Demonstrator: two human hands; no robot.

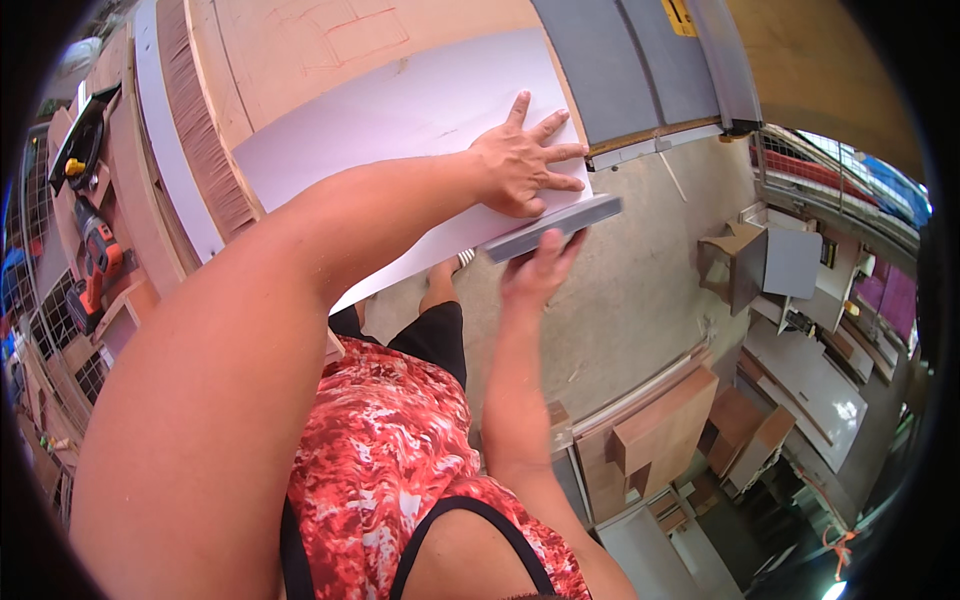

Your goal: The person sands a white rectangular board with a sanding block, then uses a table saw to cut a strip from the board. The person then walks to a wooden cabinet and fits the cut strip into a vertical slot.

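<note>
A white sheet [370, 140] lies on a wooden worktop [300, 40], its near edge reaching past the wood. My left hand [525, 165] presses on the sheet's right end, fingers spread and holding nothing. Just below it, my right hand [543, 268] grips a long, flat grey block [555, 228] from underneath. The block runs along the right end of the sheet, close to my left thumb; whether it touches the sheet I cannot tell. The right fingers are partly hidden and slightly blurred.
A grey metal machine table [640, 75] adjoins the worktop at the far right. An orange and black cordless drill [97, 255] lies among boards at the left. Wooden cabinet parts [660, 420] and panels [815, 405] stand on the concrete floor [640, 290] at the right.
</note>
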